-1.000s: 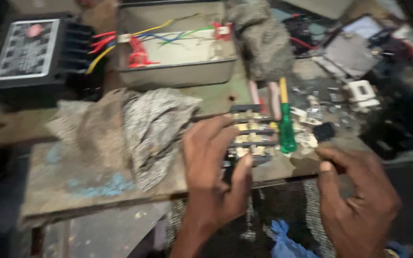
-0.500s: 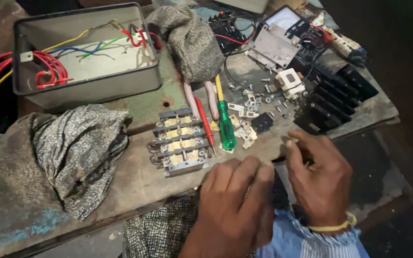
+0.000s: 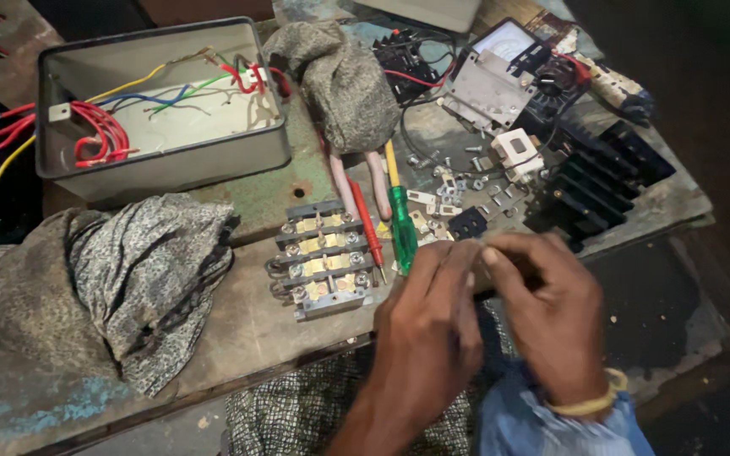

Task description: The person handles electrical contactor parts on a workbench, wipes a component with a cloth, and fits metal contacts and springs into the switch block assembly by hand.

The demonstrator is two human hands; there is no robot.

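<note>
- At far left on our tabletop (image 3: 247, 321), a crumpled patterned cloth (image 3: 103, 283) lies in a heap.
- Behind it stands an open grey metal box (image 3: 158, 105) with red, yellow, blue and green wires inside.
- Right of the cloth sits a terminal block (image 3: 324, 256) with brass contacts and screws, flat on the tabletop.
- Just beside its right edge lie a thin red tool (image 3: 367, 226) and a green-handled screwdriver (image 3: 401, 224), side by side; a second bunched cloth (image 3: 344, 84) lies behind them.
- Our left hand (image 3: 428, 325) is near the screwdriver's lower end, its fingers curled together toward the right hand; what they pinch is hidden from us.
- Our right hand (image 3: 551, 317), with a yellow band (image 3: 585, 404) at the wrist, touches the left, fingers drawn together on something too small to tell.
- Behind the hands lie scattered screws and small metal parts (image 3: 458, 181), and a black finned heat sink (image 3: 597, 181) at right.
</note>
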